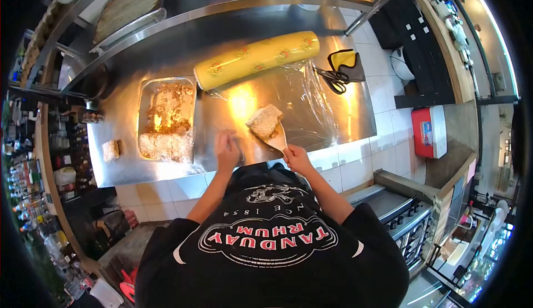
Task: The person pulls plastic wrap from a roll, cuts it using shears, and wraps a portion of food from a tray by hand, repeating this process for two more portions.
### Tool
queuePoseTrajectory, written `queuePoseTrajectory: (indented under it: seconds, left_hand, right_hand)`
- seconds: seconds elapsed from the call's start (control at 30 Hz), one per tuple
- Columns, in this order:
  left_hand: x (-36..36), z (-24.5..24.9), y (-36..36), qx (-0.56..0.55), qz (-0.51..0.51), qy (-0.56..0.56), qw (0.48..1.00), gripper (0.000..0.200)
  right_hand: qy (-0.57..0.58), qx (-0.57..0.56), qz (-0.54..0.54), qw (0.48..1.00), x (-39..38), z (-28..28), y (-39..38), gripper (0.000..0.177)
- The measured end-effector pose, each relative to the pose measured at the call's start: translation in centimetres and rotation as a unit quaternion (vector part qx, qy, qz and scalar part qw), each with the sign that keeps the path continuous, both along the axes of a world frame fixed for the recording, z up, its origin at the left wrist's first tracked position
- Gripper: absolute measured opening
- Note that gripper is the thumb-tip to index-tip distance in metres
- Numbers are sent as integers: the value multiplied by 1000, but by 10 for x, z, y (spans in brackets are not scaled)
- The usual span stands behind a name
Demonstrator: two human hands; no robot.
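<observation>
My right hand [297, 158] is wrapped round the handle of a wooden spatula [278, 142], low over the steel table. On its blade rests a crumb-topped slab of cake [265, 121]. My left hand [226, 146] is to the left of the slab, apart from it, its fingers blurred. Left of that hand lies a metal tray [195, 105], crumbs across its upper part and a larger cake piece [166, 146] at its near end. Clear plastic film [313, 105] spreads over the table right of the slab, coming from a yellow roll [258, 59].
Black scissors [335, 80] and a yellow-and-grey cloth [347, 64] lie at the table's right. A small cake piece [111, 150] sits near the left edge. Above the far side runs a steel shelf [222, 9] with another tray [130, 11].
</observation>
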State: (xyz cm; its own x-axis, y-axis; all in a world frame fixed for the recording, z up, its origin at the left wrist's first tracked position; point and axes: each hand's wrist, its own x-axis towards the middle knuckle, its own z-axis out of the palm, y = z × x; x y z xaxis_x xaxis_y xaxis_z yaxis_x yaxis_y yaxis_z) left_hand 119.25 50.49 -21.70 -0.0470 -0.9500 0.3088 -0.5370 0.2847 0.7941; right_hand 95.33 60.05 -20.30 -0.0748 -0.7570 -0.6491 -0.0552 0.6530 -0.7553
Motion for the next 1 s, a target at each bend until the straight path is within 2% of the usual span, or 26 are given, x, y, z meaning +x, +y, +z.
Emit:
queuePoseTrajectory:
  seconds: [0.07,0.13,0.17,0.23,0.27,0.43,0.5,0.53,0.6,0.63,0.67,0.7,0.73,0.77,0.83,0.87,0.9,0.97,1.0]
  left_hand:
    - [-11,-7,26,-12,-35,-3,999,21]
    - [-19,-6,48,123,-59,14,991,24]
    - [-20,-11,55,125,-57,13,990,24]
    - [-18,-27,61,76,-104,-56,990,24]
    - [-17,-29,63,151,-112,-53,981,25]
    - [-16,-30,78,131,-50,-117,983,26]
    - [-11,-46,92,16,141,-157,977,36]
    - [-8,-69,98,17,149,-159,976,36]
    - [-1,-117,108,93,356,-144,919,55]
    - [-2,-110,112,95,362,-145,916,55]
    - [-8,-93,113,281,348,100,889,63]
    - [-15,-83,115,438,300,338,777,72]
    - [-21,-86,118,447,270,346,779,82]
    - [-27,-88,119,446,270,349,779,82]
    - [-37,-91,124,444,176,401,782,84]
    - [-37,-92,123,464,180,381,780,68]
    - [-35,-91,123,462,182,384,778,68]
    - [-28,-96,121,502,173,356,769,31]
    - [-26,-97,121,499,176,359,769,31]
  right_hand:
    - [-19,4,-52,998,-7,-19,27,23]
    - [-39,12,-92,995,-7,-31,40,23]
    - [-57,22,-130,990,-4,-32,46,23]
    - [-82,18,-139,987,1,-34,51,21]
    - [-84,16,-147,986,4,-36,51,21]
    - [-97,11,-180,979,19,-31,45,23]
    - [-92,9,-156,984,22,-40,45,19]
    - [-103,19,-159,982,26,-36,43,18]
    - [-156,37,-158,974,28,-21,39,14]
    - [-157,39,-152,975,28,-15,39,14]
    - [-172,50,-153,972,27,-10,38,14]
    - [-187,58,-155,968,24,-8,37,14]
    - [-184,70,-150,969,21,-8,39,13]
    - [-183,69,-148,969,18,-8,40,13]
    - [-187,72,-142,969,14,-9,43,17]
    - [-185,72,-140,970,15,-9,44,17]
    - [-184,61,-151,969,18,-10,45,19]
    - [-183,48,-156,970,22,-3,44,21]
    - [-189,55,-157,968,22,1,46,20]
